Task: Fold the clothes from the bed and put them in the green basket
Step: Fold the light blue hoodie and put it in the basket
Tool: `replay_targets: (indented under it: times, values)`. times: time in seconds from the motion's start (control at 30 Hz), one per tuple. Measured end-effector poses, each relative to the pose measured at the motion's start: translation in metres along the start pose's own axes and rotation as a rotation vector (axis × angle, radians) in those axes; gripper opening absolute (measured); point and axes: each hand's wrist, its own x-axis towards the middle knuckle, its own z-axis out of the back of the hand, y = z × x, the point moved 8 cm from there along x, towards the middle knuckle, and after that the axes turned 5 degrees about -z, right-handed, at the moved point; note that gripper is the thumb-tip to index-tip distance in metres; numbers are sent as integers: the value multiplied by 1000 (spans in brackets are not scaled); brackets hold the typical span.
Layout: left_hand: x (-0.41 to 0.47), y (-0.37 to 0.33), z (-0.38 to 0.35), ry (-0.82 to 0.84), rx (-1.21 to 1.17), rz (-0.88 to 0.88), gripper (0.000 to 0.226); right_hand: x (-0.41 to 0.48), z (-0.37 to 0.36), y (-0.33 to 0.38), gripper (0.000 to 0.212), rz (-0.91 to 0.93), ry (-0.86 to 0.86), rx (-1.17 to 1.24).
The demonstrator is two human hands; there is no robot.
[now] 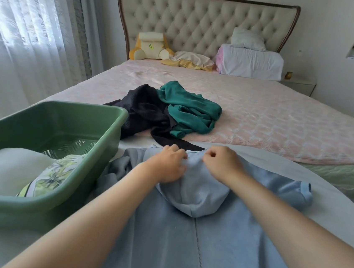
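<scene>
Head: left hand (169, 165), right hand (220, 163) pinch hoodie (160, 241) edge.

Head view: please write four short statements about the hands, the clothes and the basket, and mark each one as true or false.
1. The left hand and the right hand both grip the hoodie. True.
2. The basket has nothing in it. False: a white cloth and a floral cloth lie inside.
3. A green garment and a black garment lie unfolded on the bed, touching each other. True.
4. The basket stands to the right of the hoodie. False: it stands to its left.
</scene>
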Motion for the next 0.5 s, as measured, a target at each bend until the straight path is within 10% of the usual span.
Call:
replay_targets:
  times: [0.1, 0.27, 0.5]
  values:
    - [-7, 3, -40, 301, 95, 83, 81, 9, 6, -42, 32, -187, 14, -445]
    - [-4, -35, -10, 53, 112, -96, 57, 13, 3, -62, 41, -257, 69, -471]
    - [-22, -64, -29, 160, -37, -152, 112, 6, -32, -53, 13, -590, 362, 845]
